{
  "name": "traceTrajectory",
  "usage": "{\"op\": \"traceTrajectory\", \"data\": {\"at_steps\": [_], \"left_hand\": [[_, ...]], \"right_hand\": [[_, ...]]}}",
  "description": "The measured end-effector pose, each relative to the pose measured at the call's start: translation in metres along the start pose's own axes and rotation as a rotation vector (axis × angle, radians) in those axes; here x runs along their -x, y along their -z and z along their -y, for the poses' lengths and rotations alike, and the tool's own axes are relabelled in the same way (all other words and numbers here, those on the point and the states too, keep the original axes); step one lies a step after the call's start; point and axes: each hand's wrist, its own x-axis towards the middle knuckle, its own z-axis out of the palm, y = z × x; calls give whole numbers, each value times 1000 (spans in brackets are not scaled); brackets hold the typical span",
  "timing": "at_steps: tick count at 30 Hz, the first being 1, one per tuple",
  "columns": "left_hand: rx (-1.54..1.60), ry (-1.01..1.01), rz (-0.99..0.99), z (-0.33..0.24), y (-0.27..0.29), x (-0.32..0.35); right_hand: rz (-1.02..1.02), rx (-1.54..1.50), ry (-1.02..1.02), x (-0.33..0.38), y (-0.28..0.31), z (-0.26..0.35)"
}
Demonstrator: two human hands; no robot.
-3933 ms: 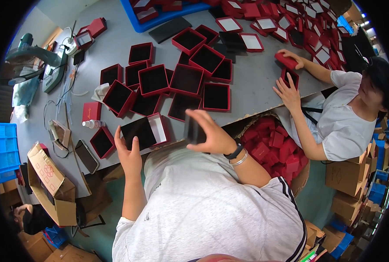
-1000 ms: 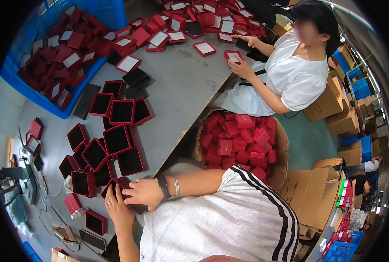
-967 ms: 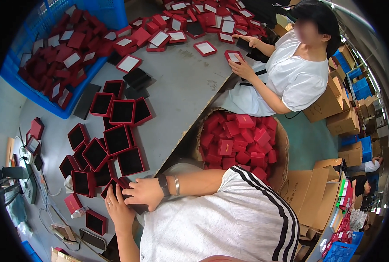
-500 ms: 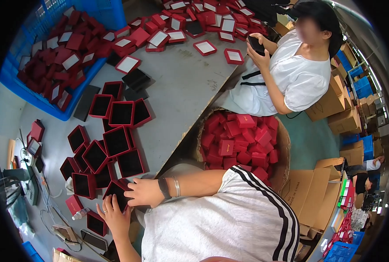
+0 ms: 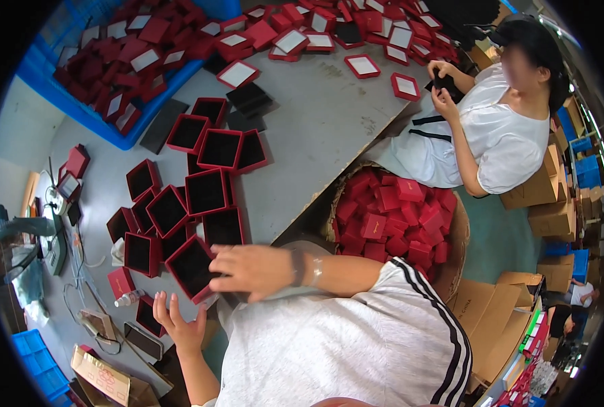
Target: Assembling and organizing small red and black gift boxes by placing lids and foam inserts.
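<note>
An open red box with a black lining (image 5: 192,266) sits at the near edge of the grey table (image 5: 315,142), at the end of a cluster of similar open red boxes (image 5: 207,192). My right hand (image 5: 251,268) lies just right of it, fingers loosely spread and fingertips at the box's rim, blurred by motion. Lower down, my left hand (image 5: 177,327) is open with fingers apart, holding nothing, beside a small red box (image 5: 147,316) at the table edge.
A round basket of closed red boxes (image 5: 391,216) stands to my right below the table. A co-worker in white (image 5: 498,136) handles a dark item at the far side. There is a blue crate of red boxes (image 5: 122,61) at the top left, cardboard cartons (image 5: 542,190) right, and a phone (image 5: 143,340) near my left hand.
Both hands were together on the red box a second ago. The box now rests on the table, my right hand has slid right off it and my left hand has dropped back, open.
</note>
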Motion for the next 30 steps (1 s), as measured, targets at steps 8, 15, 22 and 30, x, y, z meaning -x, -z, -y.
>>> {"op": "traceTrajectory", "data": {"at_steps": [8, 15, 22, 30], "left_hand": [[197, 294, 206, -19, -31, 3], [197, 214, 228, -38, -54, -23], [246, 285, 202, -43, -78, -29], [214, 292, 159, -41, -85, -50]], "right_hand": [[-283, 127, -384, 79, 68, -42], [-681, 596, -757, 134, 87, -116], [-699, 317, -717, 124, 93, -109], [-363, -482, -569, 90, 7, -64]]}}
